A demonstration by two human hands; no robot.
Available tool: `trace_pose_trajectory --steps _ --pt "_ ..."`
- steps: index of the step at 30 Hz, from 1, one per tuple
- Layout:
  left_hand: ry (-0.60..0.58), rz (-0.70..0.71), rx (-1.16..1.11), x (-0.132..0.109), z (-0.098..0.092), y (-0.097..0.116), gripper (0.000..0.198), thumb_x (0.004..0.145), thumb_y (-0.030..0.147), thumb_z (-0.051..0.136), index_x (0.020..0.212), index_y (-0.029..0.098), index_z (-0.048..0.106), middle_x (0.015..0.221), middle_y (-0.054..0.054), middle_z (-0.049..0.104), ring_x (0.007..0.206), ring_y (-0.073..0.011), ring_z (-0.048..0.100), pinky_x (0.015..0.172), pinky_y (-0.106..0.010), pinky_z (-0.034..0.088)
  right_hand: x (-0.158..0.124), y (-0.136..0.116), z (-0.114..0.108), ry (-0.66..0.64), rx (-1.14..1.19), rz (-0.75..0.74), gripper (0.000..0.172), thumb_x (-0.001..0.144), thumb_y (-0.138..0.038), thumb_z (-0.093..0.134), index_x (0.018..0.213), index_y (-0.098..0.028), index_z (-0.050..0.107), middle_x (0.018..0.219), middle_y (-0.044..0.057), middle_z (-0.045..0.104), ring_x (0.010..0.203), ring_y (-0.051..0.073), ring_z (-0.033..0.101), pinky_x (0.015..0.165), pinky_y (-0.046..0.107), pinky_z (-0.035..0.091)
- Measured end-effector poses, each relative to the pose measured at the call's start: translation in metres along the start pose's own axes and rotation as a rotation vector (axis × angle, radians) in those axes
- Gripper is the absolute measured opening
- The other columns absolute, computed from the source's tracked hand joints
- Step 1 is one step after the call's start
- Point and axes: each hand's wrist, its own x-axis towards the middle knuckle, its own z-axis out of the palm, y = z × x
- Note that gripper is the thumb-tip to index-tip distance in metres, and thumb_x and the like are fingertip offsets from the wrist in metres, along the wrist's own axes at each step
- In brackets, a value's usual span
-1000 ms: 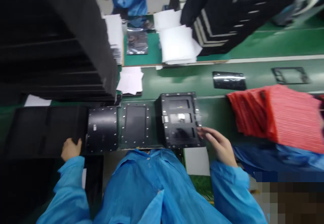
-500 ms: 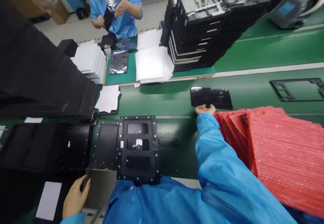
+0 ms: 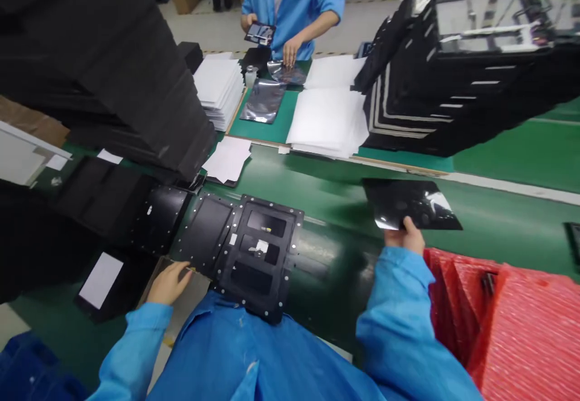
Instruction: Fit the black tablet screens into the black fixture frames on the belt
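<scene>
My right hand [image 3: 405,237] grips the near edge of a glossy black rectangular panel [image 3: 403,198], thumb on top, and the panel is tilted above the green bench. Reflections show on its shiny face. My left hand [image 3: 170,283] holds nothing visible; its thumb and fingers are apart beside the near edge of a flat black plate [image 3: 206,229] with light dots along its border. Right of that plate lies a black hinged-looking fixture frame [image 3: 257,274] with three rectangular recesses, close to my body.
Red bubble-wrap sheets [image 3: 530,322] stand at the right. Black trays are stacked tall at the left [image 3: 113,69] and back right [image 3: 408,93]. White paper stacks [image 3: 328,123] lie on the raised board. Across the bench, a person in blue [image 3: 303,2] handles a small device and a silvery bag.
My right hand has lifted the black panel from the bench and tilted it. My left hand has moved forward, toward the dotted plate. The view has swung left.
</scene>
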Motion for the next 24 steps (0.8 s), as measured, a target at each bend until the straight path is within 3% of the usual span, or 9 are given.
trace_pose_trajectory --steps 2,4,7,10,13,16,20,24 --pt "-0.036 0.080 0.015 0.015 0.002 0.008 0.038 0.083 0.037 0.043 0.106 0.022 0.069 0.113 -0.005 0.071 0.108 -0.0208 0.065 0.096 -0.030 0.052 -0.061 -0.004 0.008 0.087 0.049 0.035 0.028 0.068 -0.049 0.060 0.084 -0.027 0.058 0.085 0.005 0.068 0.098 0.025 0.064 0.083 0.040 0.054" --pt "-0.071 0.169 0.024 0.031 0.004 0.012 0.035 0.085 0.033 0.045 0.108 0.023 0.068 0.114 -0.004 0.071 0.108 -0.0194 0.064 0.096 -0.030 0.051 -0.125 -0.011 0.019 0.107 0.018 0.046 0.037 0.071 -0.048 0.061 0.102 -0.026 0.062 0.104 0.005 0.069 0.112 0.027 0.061 0.095 0.045 0.051" --pt "-0.134 0.314 0.029 0.053 0.010 0.008 0.031 0.087 0.030 0.048 0.110 0.022 0.068 0.114 -0.005 0.070 0.107 -0.0199 0.064 0.097 -0.032 0.050 -0.205 -0.025 0.050 -0.034 -0.110 0.117 0.046 0.074 -0.050 0.063 0.113 -0.025 0.064 0.114 0.006 0.069 0.119 0.030 0.058 0.104 0.048 0.045" --pt "-0.181 0.473 0.002 0.072 0.019 -0.006 0.029 0.088 0.029 0.050 0.110 0.021 0.068 0.112 -0.006 0.071 0.105 -0.0206 0.064 0.094 -0.033 0.051 -0.255 -0.033 0.096 -0.197 -0.131 0.198 0.052 0.077 -0.053 0.062 0.121 -0.025 0.062 0.118 0.006 0.068 0.117 0.030 0.059 0.103 0.047 0.046" --pt "-0.192 0.606 -0.041 0.084 0.029 -0.025 0.026 0.088 0.028 0.052 0.108 0.022 0.068 0.108 -0.006 0.071 0.101 -0.0206 0.065 0.090 -0.034 0.053 -0.276 -0.030 0.140 -0.196 -0.127 0.187 0.056 0.075 -0.055 0.066 0.121 -0.025 0.062 0.118 0.006 0.068 0.114 0.030 0.061 0.102 0.046 0.046" --pt "-0.188 0.693 -0.094 0.091 0.034 -0.046 0.024 0.087 0.027 0.054 0.106 0.022 0.068 0.106 -0.005 0.071 0.097 -0.0209 0.066 0.089 -0.034 0.053 -0.278 -0.024 0.167 -0.130 -0.207 0.110 0.058 0.073 -0.059 0.066 0.119 -0.024 0.062 0.118 0.007 0.068 0.115 0.031 0.060 0.104 0.047 0.045" --pt "-0.231 0.737 -0.213 0.090 0.030 -0.064 0.024 0.088 0.033 0.053 0.104 0.023 0.069 0.105 -0.006 0.071 0.097 -0.0214 0.066 0.089 -0.035 0.053 -0.267 -0.022 0.175 -0.046 -0.534 -0.052 0.066 0.081 -0.060 0.055 0.134 -0.021 0.052 0.132 0.011 0.059 0.124 0.032 0.052 0.109 0.053 0.038" --pt "-0.298 0.768 -0.398 0.081 0.031 -0.046 0.042 0.086 0.046 0.056 0.118 0.021 0.063 0.120 -0.009 0.067 0.112 -0.0245 0.061 0.101 -0.041 0.049 -0.259 -0.019 0.165 -0.029 -1.011 -0.222 0.065 0.086 -0.056 0.048 0.137 -0.017 0.049 0.140 0.018 0.050 0.131 0.037 0.044 0.108 0.059 0.035"
